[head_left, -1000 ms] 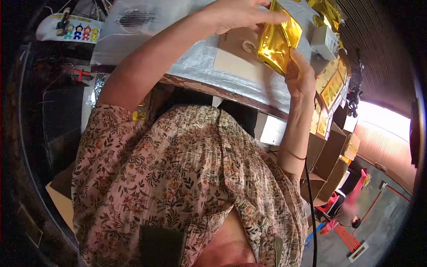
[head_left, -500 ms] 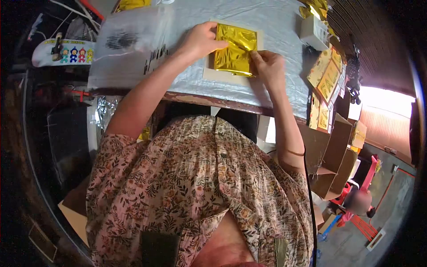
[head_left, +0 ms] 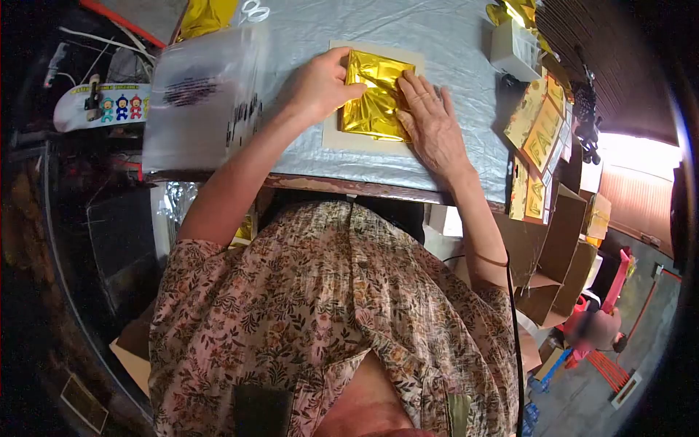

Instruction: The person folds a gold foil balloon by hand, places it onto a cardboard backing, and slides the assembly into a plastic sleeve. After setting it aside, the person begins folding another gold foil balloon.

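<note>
A folded sheet of shiny gold foil (head_left: pixel 377 98) lies on a beige card (head_left: pixel 342 140) on the silver-covered table (head_left: pixel 451 44). My left hand (head_left: pixel 320 87) grips the foil's left edge, thumb on top and the other fingers at the upper left corner. Stretched out flat, my right hand (head_left: pixel 431 120) rests along the right side of the foil, its fingertips touching the upper right edge. The foil's surface is creased and hides the middle of the card.
Clear plastic bags (head_left: pixel 207 91) are stacked on the left, near white-handled scissors (head_left: pixel 255 10). More gold foil (head_left: pixel 207 18) lies at the back left. A white box (head_left: pixel 513 51) and gold-lettered packages (head_left: pixel 540 138) line the right side. Cardboard boxes (head_left: pixel 564 226) stand beyond; another person (head_left: pixel 591 328) is farther right.
My right hand has gone from pinching the foil's right edge to lying flat on it with fingers extended. The left hand keeps its hold. The whole view has shifted slightly.
</note>
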{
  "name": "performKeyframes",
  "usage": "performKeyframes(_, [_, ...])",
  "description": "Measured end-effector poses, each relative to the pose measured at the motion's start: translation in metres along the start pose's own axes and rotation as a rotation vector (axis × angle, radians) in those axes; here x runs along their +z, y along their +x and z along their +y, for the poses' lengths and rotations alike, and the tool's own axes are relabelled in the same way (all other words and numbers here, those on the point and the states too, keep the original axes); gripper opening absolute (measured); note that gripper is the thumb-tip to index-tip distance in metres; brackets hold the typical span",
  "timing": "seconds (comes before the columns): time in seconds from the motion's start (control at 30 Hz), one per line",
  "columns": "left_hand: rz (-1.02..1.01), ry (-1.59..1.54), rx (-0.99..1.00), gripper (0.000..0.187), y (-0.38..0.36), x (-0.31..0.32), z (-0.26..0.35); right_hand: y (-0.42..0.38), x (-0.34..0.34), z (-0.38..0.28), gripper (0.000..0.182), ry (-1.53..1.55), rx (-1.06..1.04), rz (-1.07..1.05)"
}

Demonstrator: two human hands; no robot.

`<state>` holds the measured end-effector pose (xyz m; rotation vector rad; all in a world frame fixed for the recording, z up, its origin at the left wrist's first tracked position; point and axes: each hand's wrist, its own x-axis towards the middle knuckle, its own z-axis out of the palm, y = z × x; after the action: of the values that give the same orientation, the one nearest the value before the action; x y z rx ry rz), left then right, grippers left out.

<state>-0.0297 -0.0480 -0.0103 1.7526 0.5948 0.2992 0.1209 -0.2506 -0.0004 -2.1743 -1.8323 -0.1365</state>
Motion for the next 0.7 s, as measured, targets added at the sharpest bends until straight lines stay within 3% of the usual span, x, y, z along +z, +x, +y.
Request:
performKeyframes(0.23, [0.092, 0.004, 0.062, 0.073, -0.007, 0.0, 0.002, 0.005, 0.005, 0.005, 0.058, 0.092, 0.014, -0.082])
performKeyframes(0.33, [0.12, 0.212, 0.048, 0.074, -0.019, -0.007, 0.015, 0.007, 0.007, 0.005, 0.058, 0.111, 0.021, -0.082])
performKeyframes(0.43, [0.16, 0.379, 0.161, 0.073, -0.023, -0.014, 0.013, 0.009, 0.009, 0.007, 0.059, 0.134, 0.039, -0.082])
performKeyframes(0.5, [0.185, 0.641, 0.492, 0.069, -0.022, -0.02, 0.005, 0.01, 0.011, 0.007, 0.059, 0.139, 0.045, -0.084])
performKeyframes(0.7, [-0.05, 1.018, 0.512, 0.067, -0.03, -0.012, 0.0, 0.011, 0.012, 0.007, 0.06, 0.145, 0.04, -0.082])
